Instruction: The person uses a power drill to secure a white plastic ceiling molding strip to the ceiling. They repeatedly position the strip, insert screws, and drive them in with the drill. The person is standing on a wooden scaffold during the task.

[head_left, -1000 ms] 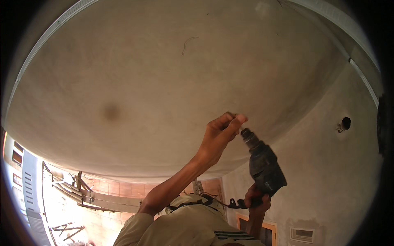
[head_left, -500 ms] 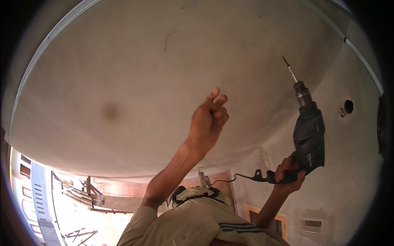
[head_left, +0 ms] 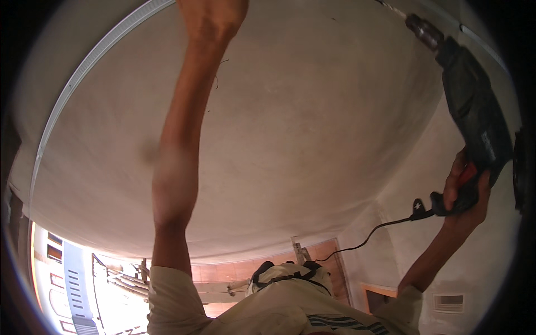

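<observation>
- Head view: a person in a pale shirt (head_left: 262,315) with dark stripes extends both bare arms before a broad grey plaster surface (head_left: 312,139).
- The right hand (head_left: 474,209) clamps its grip around the handle of a black drill (head_left: 474,100), fingers wrapped beside the red trigger (head_left: 467,174).
- The drill stands out at the plaster surface's right edge, tilted, its chuck (head_left: 425,32) and slim bit (head_left: 395,8) angled toward the upper left; whether the bit touches anything cannot be told.
- A black cord (head_left: 365,240) curves from the drill's handle down and left, toward the plaster surface's lower edge.
- The left hand (head_left: 214,14) reaches high near the plaster surface's upper edge, well apart from the drill; its fingers are cut off by the frame, so the state of that grip cannot be told.
- A thin dark wire-like line (head_left: 217,82) shows on the plaster beside the left forearm, and a pale strip (head_left: 72,89) bends along the upper left edge.
- At lower right, a vent (head_left: 449,303) sits in the wall.
</observation>
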A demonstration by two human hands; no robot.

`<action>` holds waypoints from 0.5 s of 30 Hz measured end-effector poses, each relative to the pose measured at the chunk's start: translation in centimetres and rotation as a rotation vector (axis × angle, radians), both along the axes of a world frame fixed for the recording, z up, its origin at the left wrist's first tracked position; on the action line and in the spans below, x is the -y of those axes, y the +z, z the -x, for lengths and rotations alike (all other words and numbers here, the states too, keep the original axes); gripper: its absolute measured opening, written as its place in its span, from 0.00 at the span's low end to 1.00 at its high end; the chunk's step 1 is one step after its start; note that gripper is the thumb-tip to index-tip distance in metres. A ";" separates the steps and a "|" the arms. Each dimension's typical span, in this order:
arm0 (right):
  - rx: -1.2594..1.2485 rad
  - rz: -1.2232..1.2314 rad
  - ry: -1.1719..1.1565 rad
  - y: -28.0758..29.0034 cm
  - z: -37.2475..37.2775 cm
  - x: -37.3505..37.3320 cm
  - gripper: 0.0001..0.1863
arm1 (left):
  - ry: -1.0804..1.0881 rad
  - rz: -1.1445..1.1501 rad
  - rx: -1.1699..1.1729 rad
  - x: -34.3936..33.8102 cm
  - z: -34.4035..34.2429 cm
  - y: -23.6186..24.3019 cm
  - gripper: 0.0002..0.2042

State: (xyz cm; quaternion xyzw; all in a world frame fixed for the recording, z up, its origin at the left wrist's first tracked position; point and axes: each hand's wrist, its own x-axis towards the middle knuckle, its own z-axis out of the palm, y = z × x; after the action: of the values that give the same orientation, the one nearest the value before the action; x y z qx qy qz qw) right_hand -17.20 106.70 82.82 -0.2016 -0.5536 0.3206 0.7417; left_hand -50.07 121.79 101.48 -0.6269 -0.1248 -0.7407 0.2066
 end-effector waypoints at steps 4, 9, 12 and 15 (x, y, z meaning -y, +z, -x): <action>0.057 0.031 0.014 2.8 0.7 -2.5 0.25 | 0.438 0.101 -0.498 -0.4 3.2 1.1 0.31; 0.273 0.049 0.130 -0.7 -4.9 -2.3 0.25 | 0.578 -0.098 -0.531 -0.7 0.9 -2.1 0.34; 0.276 0.088 0.201 -2.7 -4.7 -6.4 0.25 | 0.700 -0.149 -0.675 -2.0 1.9 -4.1 0.30; 0.352 0.044 -0.012 -1.3 -6.3 -3.5 0.25 | 0.771 -0.292 -0.658 -1.9 -0.2 -3.7 0.23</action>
State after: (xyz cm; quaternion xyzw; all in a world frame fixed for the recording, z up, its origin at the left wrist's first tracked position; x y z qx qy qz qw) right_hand -10.89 110.21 81.48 -0.2740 -0.6664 0.2878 0.6309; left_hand -49.85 123.72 97.81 -0.6996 -0.1704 -0.3848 0.5774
